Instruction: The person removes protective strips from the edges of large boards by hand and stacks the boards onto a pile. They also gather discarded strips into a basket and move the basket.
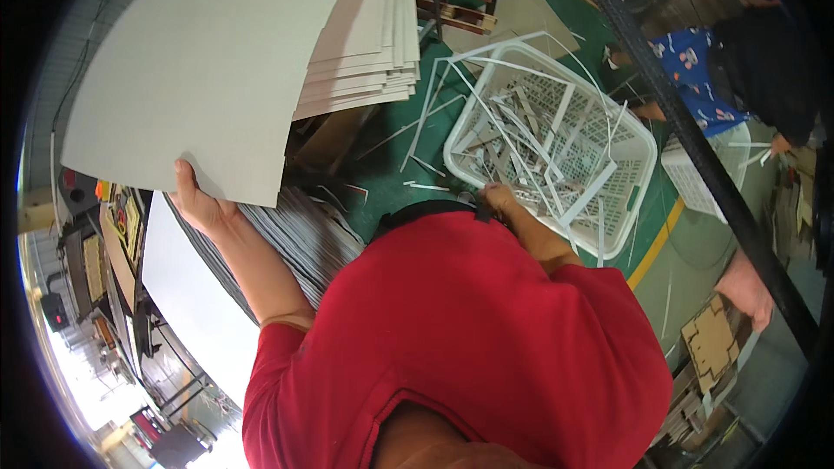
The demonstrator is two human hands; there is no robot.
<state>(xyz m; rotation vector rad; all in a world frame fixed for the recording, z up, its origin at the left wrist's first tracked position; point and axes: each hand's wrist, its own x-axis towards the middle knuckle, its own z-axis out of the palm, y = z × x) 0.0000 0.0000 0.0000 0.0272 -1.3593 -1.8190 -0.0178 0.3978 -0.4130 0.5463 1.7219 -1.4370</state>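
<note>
My left hand [201, 205] grips the near edge of a large pale grey cardboard sheet [208, 61], thumb on top and fingers partly hidden below. Beside that sheet, more boards lie in a slightly fanned stack [369, 65]. Close to my waist, my right hand [497, 198] is at the near left corner of a white plastic basket [641, 182]. Its fingers are small and partly hidden, so whether it holds the rim cannot be made out. Long thin offcut strips [543, 152] fill the basket and stick out over its sides.
Under the held sheet stands a stack of grey sheets [300, 234]. Loose strips lie on the green floor [391, 178]. A dark bar [686, 122] crosses the right side. Beyond it are another person's blue patterned garment [695, 78] and a second white basket [695, 178]. Wooden pallets [460, 0] stand behind.
</note>
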